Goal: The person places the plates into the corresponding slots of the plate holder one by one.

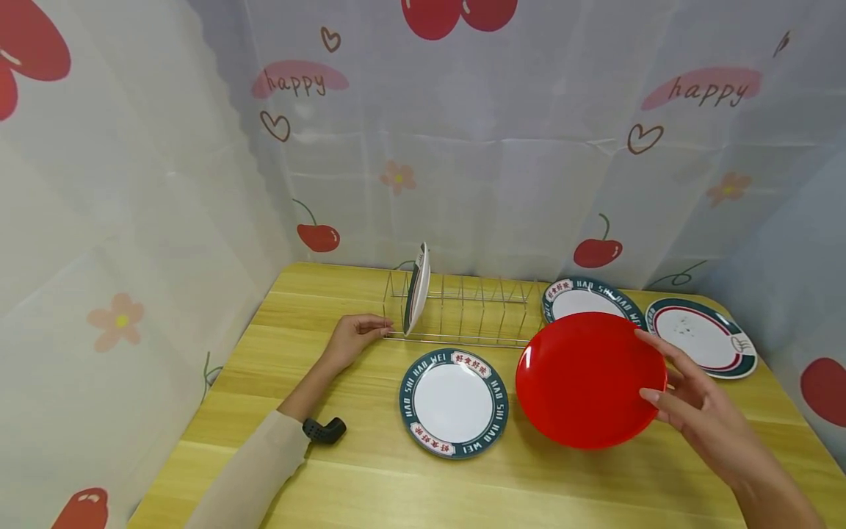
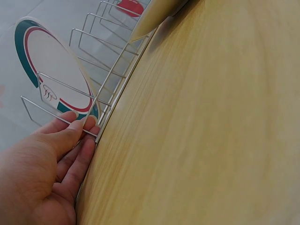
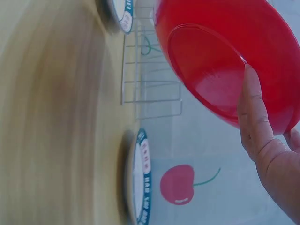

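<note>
My right hand (image 1: pixel 703 404) holds a red plate (image 1: pixel 588 378) by its right edge, raised over the table and tilted. In the right wrist view, my fingers (image 3: pixel 255 101) lie against its underside, with the thumb at the rim. At the wire dish rack (image 1: pixel 463 342), my left hand (image 1: pixel 353 342) pinches the left end's lower corner, thumb and fingertips on the wire. One white plate with a green and red rim (image 2: pixel 58 65) stands upright in the rack beside those fingers. In front of the rack, a white plate with a dark green lettered rim (image 1: pixel 454 404) lies flat.
Right of the rack lie another lettered plate (image 1: pixel 581 295), partly behind the red one, and an oval plate with a green and red rim (image 1: pixel 694 334). A printed curtain (image 1: pixel 489 191) hangs behind the wooden table (image 1: pixel 370 485). A black strap end (image 1: pixel 324 430) sticks out at my left wrist.
</note>
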### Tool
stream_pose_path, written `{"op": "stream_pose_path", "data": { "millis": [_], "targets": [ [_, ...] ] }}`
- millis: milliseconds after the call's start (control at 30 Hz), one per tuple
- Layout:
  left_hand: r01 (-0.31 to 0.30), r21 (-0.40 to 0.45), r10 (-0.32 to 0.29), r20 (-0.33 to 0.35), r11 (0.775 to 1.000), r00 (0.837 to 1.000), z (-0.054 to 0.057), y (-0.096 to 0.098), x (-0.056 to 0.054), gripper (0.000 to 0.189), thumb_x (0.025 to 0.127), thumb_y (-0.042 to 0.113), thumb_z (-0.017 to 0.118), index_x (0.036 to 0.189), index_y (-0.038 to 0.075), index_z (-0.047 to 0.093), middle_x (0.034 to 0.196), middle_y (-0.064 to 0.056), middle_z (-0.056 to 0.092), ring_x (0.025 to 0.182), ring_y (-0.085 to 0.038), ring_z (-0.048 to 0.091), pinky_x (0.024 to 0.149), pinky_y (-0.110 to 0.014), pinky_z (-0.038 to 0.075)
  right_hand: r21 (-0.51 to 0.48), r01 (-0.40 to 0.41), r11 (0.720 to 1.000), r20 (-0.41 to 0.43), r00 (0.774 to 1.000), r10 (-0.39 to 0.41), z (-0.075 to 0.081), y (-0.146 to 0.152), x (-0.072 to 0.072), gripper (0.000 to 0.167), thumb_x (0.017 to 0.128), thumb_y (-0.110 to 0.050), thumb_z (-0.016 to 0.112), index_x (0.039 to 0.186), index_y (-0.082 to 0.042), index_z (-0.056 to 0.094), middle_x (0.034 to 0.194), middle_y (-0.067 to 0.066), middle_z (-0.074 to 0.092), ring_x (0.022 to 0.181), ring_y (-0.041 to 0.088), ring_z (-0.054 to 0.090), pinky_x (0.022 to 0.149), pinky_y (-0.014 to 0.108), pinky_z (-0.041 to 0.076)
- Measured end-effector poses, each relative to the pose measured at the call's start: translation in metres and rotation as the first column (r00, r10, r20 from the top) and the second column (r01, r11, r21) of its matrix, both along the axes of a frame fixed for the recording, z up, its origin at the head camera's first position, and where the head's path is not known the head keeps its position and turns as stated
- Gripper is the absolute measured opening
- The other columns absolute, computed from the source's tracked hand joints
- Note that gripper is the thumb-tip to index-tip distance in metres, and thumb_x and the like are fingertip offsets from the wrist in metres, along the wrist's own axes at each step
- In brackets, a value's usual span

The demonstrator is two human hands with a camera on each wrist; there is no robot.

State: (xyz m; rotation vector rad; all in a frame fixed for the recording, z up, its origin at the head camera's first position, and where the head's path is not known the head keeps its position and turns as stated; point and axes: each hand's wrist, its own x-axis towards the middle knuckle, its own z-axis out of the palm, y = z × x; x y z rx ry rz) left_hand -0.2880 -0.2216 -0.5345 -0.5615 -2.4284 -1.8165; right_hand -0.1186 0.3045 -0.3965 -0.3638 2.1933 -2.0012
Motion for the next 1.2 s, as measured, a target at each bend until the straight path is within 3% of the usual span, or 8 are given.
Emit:
{"op": "stream_pose_path", "data": {
  "millis": [200, 433, 600, 933, 1200],
  "targets": [
    [-0.006, 0.002, 0.006, 0.002, 1.0, 1.0, 0.0, 0.0, 0.001, 0.018, 0.093, 0.004, 0.072, 0.11, 0.001, 0.077, 0.107, -0.013, 0.076, 0.097, -0.02, 0.074, 0.083, -0.026, 0.06, 0.019, 0.025, 1.0, -0.027, 0.999, -0.024, 0.021, -0.019, -0.007, 0.07, 0.102, 0.005, 0.051, 0.162, -0.021, 0.025, 0.151, 0.002, 0.036, 0.117, 0.012, 0.057, 0.079, 0.038, 0.063],
    [-0.011, -0.004, 0.011, 0.001, 1.0, 1.0, -0.001, -0.001, 0.001, 0.018, 0.093, 0.004, 0.072, 0.11, 0.001, 0.077, 0.107, -0.012, 0.077, 0.096, -0.019, 0.075, 0.083, -0.027, 0.06, -0.016, -0.03, 0.999, -0.07, 0.997, 0.029, 0.041, -0.046, -0.024, 0.069, 0.102, 0.004, 0.051, 0.162, -0.022, 0.026, 0.151, 0.008, 0.037, 0.12, 0.018, 0.056, 0.084, 0.035, 0.061],
    [-0.007, -0.005, 0.007, -0.007, 1.0, 1.0, 0.0, -0.001, 0.001, 0.018, 0.093, 0.005, 0.073, 0.11, 0.002, 0.078, 0.106, -0.011, 0.077, 0.096, -0.02, 0.075, 0.083, -0.028, 0.061, 0.011, -0.001, 1.0, -0.085, 0.996, 0.002, 0.051, -0.063, -0.035, 0.071, 0.101, 0.001, 0.056, 0.161, -0.026, 0.03, 0.149, 0.008, 0.041, 0.118, 0.018, 0.059, 0.081, 0.034, 0.062],
    [-0.016, -0.009, 0.016, 0.01, 1.0, 1.0, 0.0, 0.0, 0.0, 0.017, 0.093, 0.008, 0.073, 0.108, 0.005, 0.079, 0.106, -0.01, 0.077, 0.098, -0.023, 0.074, 0.084, -0.026, 0.06, 0.07, 0.035, 0.997, -0.11, 0.994, -0.027, 0.058, -0.092, -0.06, 0.068, 0.101, -0.011, 0.063, 0.159, -0.034, 0.034, 0.152, 0.007, 0.041, 0.123, 0.022, 0.055, 0.082, 0.032, 0.061],
    [-0.036, -0.031, 0.036, 0.017, 0.999, 0.999, -0.002, 0.0, 0.001, 0.021, 0.094, 0.003, 0.071, 0.113, -0.001, 0.076, 0.111, -0.015, 0.075, 0.102, -0.029, 0.073, 0.085, -0.026, 0.06, 0.1, 0.001, 0.995, -0.149, 0.989, 0.014, 0.057, -0.116, -0.085, 0.069, 0.1, -0.018, 0.066, 0.159, -0.035, 0.034, 0.151, 0.016, 0.044, 0.12, 0.022, 0.059, 0.083, 0.035, 0.061]
  ]
}}
